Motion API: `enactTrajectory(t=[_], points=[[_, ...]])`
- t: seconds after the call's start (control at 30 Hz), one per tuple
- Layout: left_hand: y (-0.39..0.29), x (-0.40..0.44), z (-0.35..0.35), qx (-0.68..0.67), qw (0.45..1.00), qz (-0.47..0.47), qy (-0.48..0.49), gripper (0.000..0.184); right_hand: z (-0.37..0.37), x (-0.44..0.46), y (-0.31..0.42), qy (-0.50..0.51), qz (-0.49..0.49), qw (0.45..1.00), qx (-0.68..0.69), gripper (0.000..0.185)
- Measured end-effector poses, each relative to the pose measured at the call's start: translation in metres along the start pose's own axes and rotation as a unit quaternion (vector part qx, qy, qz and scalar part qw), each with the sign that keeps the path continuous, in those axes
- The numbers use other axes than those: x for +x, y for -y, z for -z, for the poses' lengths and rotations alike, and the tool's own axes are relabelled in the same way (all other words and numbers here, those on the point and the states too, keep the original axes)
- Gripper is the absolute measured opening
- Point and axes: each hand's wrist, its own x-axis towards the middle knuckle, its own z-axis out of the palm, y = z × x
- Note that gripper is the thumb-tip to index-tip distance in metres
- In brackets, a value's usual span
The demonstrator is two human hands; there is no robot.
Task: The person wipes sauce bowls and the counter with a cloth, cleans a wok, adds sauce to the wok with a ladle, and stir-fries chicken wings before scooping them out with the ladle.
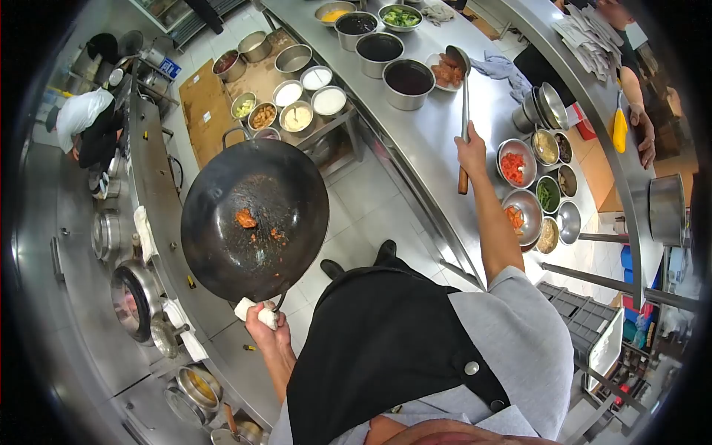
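My left hand [273, 337] is closed around a folded white cloth [256, 313] on the near loop handle of a large black wok [211, 194]. The wok is held up above the floor, its inside facing the camera. A chunk of reddish-brown food [245, 218] and some oily scraps cling to it. In my right hand [471, 150] is a long ladle [466, 104], gripped near its wooden handle end. The ladle's bowl is at the side of a plate [432, 61] piled with reddish-brown food pieces [446, 73] on the steel counter; whether they touch, I cannot tell.
Steel pots of dark liquid [409, 80] stand beside the plate. Bowls of cut vegetables [517, 162] line the counter's right side. Tubs of white ingredients [328, 101] are on a lower table. A stove range [159, 245] runs along the left. Other people [89, 122] are nearby.
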Motion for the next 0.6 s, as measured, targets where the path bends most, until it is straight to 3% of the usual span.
enactTrajectory(t=[0.1, 0.33, 0.43, 0.5, 0.53, 0.6], points=[[-0.002, 0.001, 0.005, -0.007, 1.0, 0.0, -0.009, 0.019, 0.024, -0.001, 0.021, 0.045, -0.031, 0.996, -0.064, 0.076], [-0.004, 0.026, 0.033, -0.03, 0.998, 0.042, 0.03, 0.021, 0.041, -0.003, 0.014, 0.038, 0.005, 0.997, -0.062, 0.077], [-0.006, 0.036, 0.047, -0.036, 0.997, 0.055, 0.045, 0.02, 0.038, -0.016, 0.017, 0.002, 0.003, 1.0, -0.003, 0.077], [-0.008, 0.04, 0.055, -0.031, 0.998, 0.045, 0.02, 0.019, 0.058, -0.052, 0.067, 0.037, -0.077, 0.983, 0.163, 0.073], [-0.011, 0.04, 0.061, -0.035, 0.998, 0.055, 0.027, 0.018, 0.071, -0.071, 0.087, 0.043, -0.072, 0.984, 0.156, 0.073], [-0.011, 0.05, 0.083, -0.049, 0.994, 0.075, 0.062, 0.016, 0.079, -0.114, 0.128, 0.085, -0.067, 0.928, 0.356, 0.068]])
